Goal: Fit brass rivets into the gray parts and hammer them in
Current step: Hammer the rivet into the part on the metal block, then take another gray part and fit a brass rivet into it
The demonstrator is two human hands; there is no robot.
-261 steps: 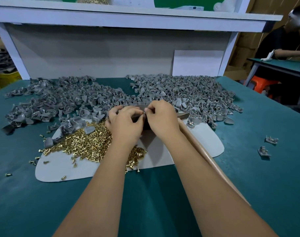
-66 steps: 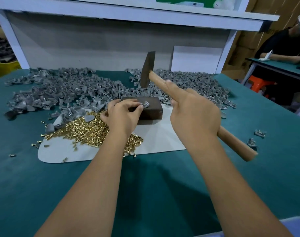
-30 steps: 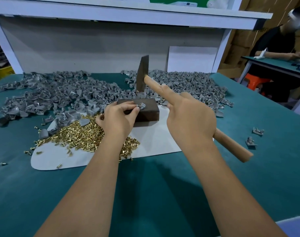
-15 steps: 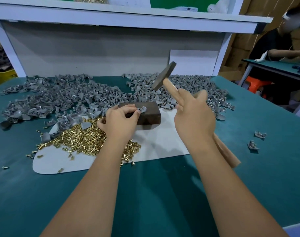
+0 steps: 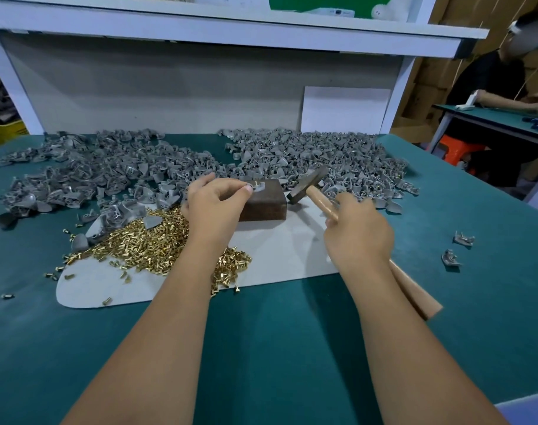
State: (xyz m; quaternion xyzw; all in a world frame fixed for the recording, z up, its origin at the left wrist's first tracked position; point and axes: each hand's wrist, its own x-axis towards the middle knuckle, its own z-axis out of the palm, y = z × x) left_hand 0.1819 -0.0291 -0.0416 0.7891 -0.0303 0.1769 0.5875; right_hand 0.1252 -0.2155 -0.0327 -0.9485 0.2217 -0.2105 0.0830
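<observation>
Head cam view, landmark = dark brown rectangular block (image 5: 263,201) sitting on a pale grey rounded mat (image 5: 280,256) on the teal-covered table (image 5: 277,348).

L hand (image 5: 217,205) sits at the block's left top edge, thumb + fingertips curled, pinching a small grey part (image 5: 258,187) flat on the block top w/ a brass rivet (image 5: 256,181) standing upright in it. R hand (image 5: 358,234) is right of + nearer than the block, fingers wrapped tight round the pale wooden handle of a hammer (image 5: 320,197); dark metal head (image 5: 307,184) hovers just off the block's right edge, close to it, not on the part. Handle butt pokes out behind the R wrist over bare teal.

Loose brass rivets (image 5: 145,243) heaped left of + nearer than the block, partly under the L forearm, strays spilling off the mat's left edge. Big grey parts pile (image 5: 86,176) behind-left of the block, second pile (image 5: 317,157) behind-right, its nearest pieces right up against the block's back edge + hammer head. Two single grey parts (image 5: 456,248) lie well right of the block, apart from everything.

Room: wide bare teal strip nearer than the mat; open teal right of the block out to the table's right edge. Back is boxed in by a grey wall panel under a white shelf (image 5: 231,26).

No legible writing or brand anywhere.
</observation>
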